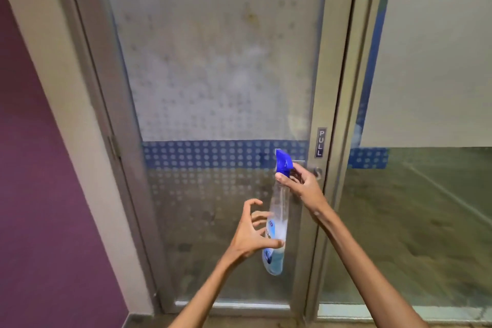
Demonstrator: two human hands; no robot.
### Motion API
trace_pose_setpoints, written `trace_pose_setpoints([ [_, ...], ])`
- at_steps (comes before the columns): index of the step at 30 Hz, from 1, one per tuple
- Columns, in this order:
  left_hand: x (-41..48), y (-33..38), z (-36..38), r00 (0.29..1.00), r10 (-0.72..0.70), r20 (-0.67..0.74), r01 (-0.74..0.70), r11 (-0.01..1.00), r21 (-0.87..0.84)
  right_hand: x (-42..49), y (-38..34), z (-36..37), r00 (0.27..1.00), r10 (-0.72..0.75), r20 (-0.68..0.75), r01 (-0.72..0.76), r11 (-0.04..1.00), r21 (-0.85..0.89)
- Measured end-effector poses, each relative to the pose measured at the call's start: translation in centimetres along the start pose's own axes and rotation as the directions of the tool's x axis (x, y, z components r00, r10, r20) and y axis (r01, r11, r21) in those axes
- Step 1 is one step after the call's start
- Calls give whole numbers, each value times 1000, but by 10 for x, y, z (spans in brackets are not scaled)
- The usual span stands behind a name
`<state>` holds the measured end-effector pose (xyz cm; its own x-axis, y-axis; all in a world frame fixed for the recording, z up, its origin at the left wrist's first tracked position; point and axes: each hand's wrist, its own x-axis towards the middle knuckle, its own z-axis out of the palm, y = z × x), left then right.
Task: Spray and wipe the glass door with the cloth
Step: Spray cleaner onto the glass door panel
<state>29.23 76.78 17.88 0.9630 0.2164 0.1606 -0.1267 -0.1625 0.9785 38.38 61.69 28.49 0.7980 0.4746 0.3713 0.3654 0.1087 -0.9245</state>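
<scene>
The glass door [213, 74] fills the middle, frosted with a dotted film and a blue dotted band at handle height. A clear spray bottle [278, 210] with a blue trigger head and a little blue liquid at the bottom hangs upright in front of the glass. My right hand [300, 184] grips it at the neck, just below the blue head. My left hand [253, 229] is spread beside the bottle's lower body, its thumb touching the side and the fingers curled apart. No cloth is in view.
A grey metal door frame [327, 88] carries a "PULL" plate [320, 142] and a handle behind my right hand. A fixed glass panel [426, 114] stands to the right. A purple wall [34, 168] and beige jamb lie on the left.
</scene>
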Motion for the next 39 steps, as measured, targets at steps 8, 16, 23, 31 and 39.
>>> trace_pose_setpoints([
  [8, 61, 21, -76, 999, 47, -14, -46, 999, 23, 103, -19, 69, 996, -87, -2, 87, 995, 55],
  [16, 129, 67, -154, 972, 172, -161, -164, 985, 60, 208, -66, 154, 982, -161, -97, 168, 983, 70],
  [23, 169, 95, -234, 936, 265, -233, -247, 963, 106, 268, -95, 220, 975, -217, -44, 219, 974, 60],
  [31, 206, 131, -331, 913, 387, -127, -356, 909, 217, 329, -135, 285, 936, -288, -204, 299, 954, 29],
  [39, 276, 196, -443, 550, 727, -411, -345, 645, 682, 363, -167, 332, 926, -302, -228, 302, 953, -33],
])
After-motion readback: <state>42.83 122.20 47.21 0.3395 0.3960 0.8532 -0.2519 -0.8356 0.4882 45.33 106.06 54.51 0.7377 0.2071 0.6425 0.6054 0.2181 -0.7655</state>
